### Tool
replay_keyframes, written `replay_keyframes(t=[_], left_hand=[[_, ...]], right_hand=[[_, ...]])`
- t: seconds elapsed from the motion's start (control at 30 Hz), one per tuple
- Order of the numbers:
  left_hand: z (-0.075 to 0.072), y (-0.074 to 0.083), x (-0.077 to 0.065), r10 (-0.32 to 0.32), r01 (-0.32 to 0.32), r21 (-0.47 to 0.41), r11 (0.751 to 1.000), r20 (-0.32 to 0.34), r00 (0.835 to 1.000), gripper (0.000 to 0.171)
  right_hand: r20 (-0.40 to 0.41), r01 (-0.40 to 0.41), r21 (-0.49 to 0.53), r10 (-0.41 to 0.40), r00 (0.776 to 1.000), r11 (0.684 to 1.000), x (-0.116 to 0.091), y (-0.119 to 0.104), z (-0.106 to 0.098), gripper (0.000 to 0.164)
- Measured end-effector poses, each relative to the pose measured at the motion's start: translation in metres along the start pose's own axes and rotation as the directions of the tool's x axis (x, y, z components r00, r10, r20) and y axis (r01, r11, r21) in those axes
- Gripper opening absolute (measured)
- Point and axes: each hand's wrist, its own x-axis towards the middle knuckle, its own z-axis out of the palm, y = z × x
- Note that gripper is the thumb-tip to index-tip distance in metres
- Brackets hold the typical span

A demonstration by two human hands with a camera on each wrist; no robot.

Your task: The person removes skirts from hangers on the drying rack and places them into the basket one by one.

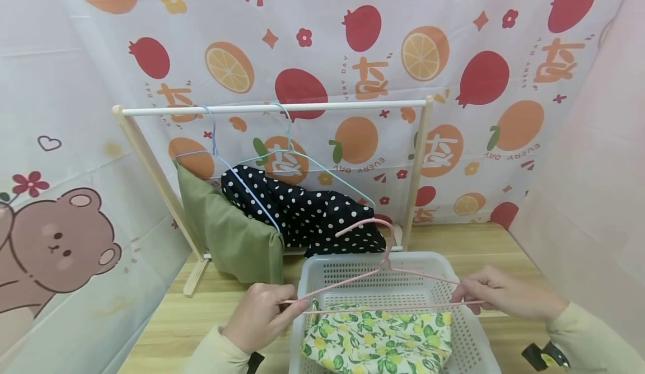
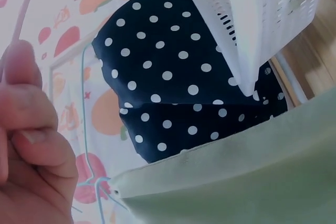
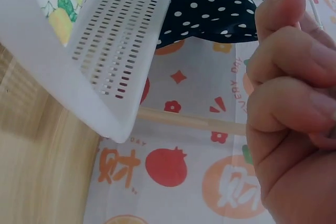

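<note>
Presently, pink hanger [image 1: 386, 263] is held over white basket [image 1: 472, 335], one end clamped in left grip [image 1: 263, 315], other in right grip [image 1: 504, 294], both curled closed; lemon-print cloth [image 1: 378, 341] contained below

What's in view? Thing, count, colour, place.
Table: 1, light wood, lower centre
Fruit-print sheet: 1, white, background
Bear print: 1, brown, far left
Rack: 1, pale wood, on table
Blue hanger: 1, blue, rack's left
Teal hanger: 1, teal, rack's middle
Green cloth: 1, green, at blue hanger
Dotted cloth: 1, black, under teal hanger
Basket: 1, white, before rack
Lemon-print cloth: 1, white, in basket
Pink hanger: 1, pink, above basket
Wrist devices: 2, black, wrists
Sleeves: 2, cream, forearms
Left hand: 1, gripping pink hanger
Right hand: 1, gripping pink hanger
</note>
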Motion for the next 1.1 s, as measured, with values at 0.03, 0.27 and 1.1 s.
replay_keyframes(t=[0.03, 0.27, 1.1], left_hand=[[0.001, -0.001, 0.000, -0.005, 0.005, -0.005, 1.000, 0.001, 1.000, 0.032], [0.005, -0.002, -0.002, -0.096, 0.096, -0.005, 0.995, 0.019, 0.995, 0.015], [0.012, 0.003, -0.041, -0.322, 0.283, 0.177, 0.943, 0.253, 0.912, 0.067]], right_hand=[[-0.007, -0.013, 0.002, 0.013, 1.000, 1.000, -0.001, 0.001, 0.001, 0.041], [-0.048, 0.024, 0.066, -0.020, 0.999, 0.998, -0.007, 0.014, 0.001, 0.046], [-0.281, -0.334, -0.085, 0.299, 0.912, 0.939, -0.076, 0.037, -0.033, 0.044]])
